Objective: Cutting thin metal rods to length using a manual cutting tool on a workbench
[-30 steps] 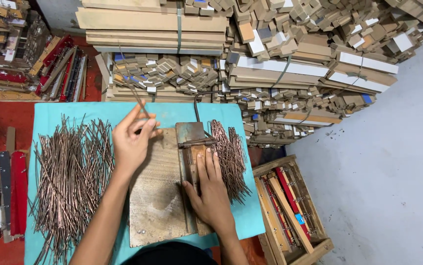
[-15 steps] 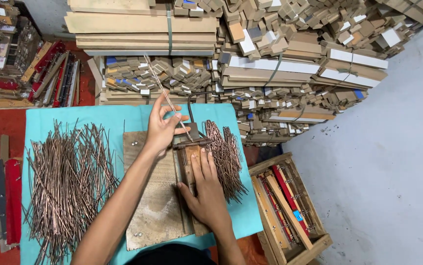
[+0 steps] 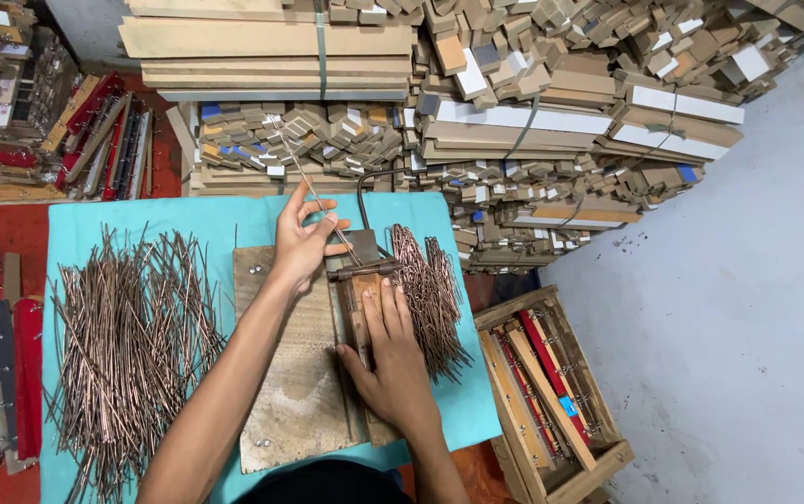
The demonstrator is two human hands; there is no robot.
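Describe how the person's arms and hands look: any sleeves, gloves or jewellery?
Both forearms are bare, with no sleeves in view. The left hand and the right hand wear no gloves. No ring, watch or bracelet is visible on either.

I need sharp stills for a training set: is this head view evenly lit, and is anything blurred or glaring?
Head view: soft, even light, only faint shadows under the left hand and right hand; no glare, just a dull sheen on the pile of copper-coloured rods; hands fairly sharp; the thin rod in the left fingers looks slightly soft; stacked wood strips bend slightly near the frame edge.
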